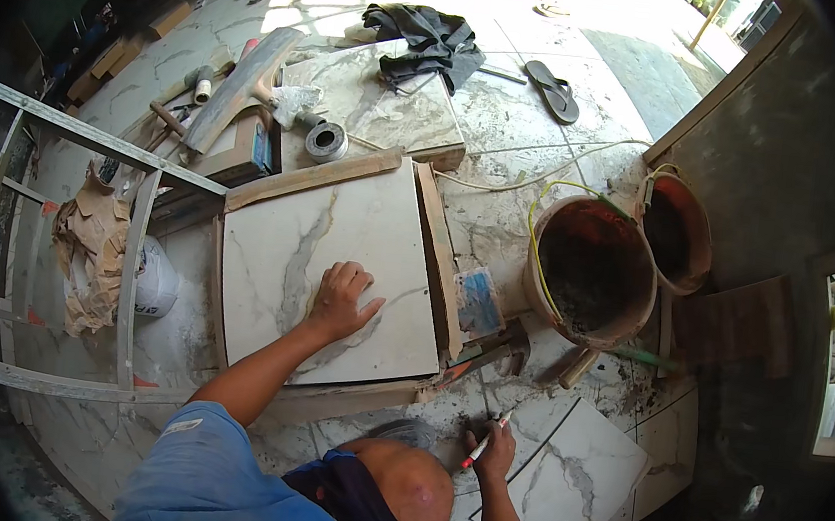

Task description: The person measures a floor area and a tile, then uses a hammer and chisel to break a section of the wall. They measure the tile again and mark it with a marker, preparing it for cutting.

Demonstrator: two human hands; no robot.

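Note:
My left hand rests on a large white marbled tile, its fingers bent and its thumb spread to the side; it grips nothing. The tile lies on a stack of tile boxes with cardboard strips along its edges. My right hand is low beside my knee, closed around a slim marker with a white body and red end. Next to that hand, a second marbled tile lies on the floor.
Two buckets of dark mortar stand at right by the wall. A metal ladder lies at left near crumpled brown paper and a white bucket. Beyond are a roll of wire, dark cloth, a sandal and a cable.

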